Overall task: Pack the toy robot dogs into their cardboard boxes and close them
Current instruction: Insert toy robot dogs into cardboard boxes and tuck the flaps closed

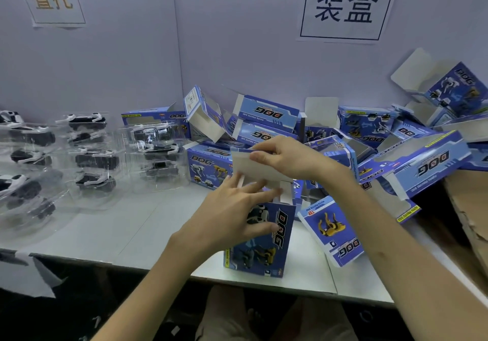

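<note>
One blue cardboard box (266,251) stood upright at the near edge of the table (132,235), right in front of me. My left hand (232,216) lay against its printed front, fingers spread and fairly straight, thumb pressed flat on the face to steady it. My right hand (287,158) pinched the lid flap (253,171), white side toward me, raised above the open top. Whether a dog was already inside I could not tell; the opening was hidden behind flap and fingers. Judged the box light, thin board that dents easily, so best braced on the broad faces and worked by the flap's edge, not squeezed at the middle. Toy robot dogs (96,159), black and white, sat well to the left in clear plastic trays (155,156), stacked loosely; the trays looked flimsy and slick, better lifted by the rim. Behind and to the right, a heap of open boxes (266,115) leaned on one another, the ones whose openings faced me showing empty. Another box (332,232) lay on its side just beside mine. Brown carton (470,208) at the far right edge, contents unseen.
</note>
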### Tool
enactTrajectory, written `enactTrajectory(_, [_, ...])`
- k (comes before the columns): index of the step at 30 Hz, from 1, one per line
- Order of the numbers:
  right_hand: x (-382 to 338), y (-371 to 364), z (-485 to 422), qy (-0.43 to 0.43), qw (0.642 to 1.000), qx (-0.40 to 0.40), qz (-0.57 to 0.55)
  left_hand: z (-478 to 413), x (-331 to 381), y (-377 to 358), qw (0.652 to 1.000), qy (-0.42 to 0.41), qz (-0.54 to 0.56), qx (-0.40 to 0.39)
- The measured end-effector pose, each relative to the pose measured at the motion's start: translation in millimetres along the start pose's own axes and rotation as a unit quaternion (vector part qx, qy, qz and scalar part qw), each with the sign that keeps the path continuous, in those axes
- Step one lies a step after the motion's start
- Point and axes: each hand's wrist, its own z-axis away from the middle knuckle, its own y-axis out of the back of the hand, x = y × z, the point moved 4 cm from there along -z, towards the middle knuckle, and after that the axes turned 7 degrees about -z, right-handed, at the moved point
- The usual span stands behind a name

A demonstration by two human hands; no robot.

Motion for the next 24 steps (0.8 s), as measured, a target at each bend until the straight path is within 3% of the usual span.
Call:
enactTrajectory(6, [-4,-29,29,0.008,0.998,-0.053,0.024,5,0,-6,0.999,0.009,0.006,0.038])
enactTrajectory(10, [1,-39,42,0.008,0.997,-0.060,-0.041,10,4,-5,0.997,0.016,0.020,0.068])
enactTrajectory(15, [2,-35,41,0.000,0.992,-0.108,-0.072,34,14,-11,0.986,0.041,0.003,0.162])
enactTrajectory(24, [1,-32,44,0.020,0.991,-0.126,-0.050,65,34,-27,0.951,0.104,0.093,0.276])
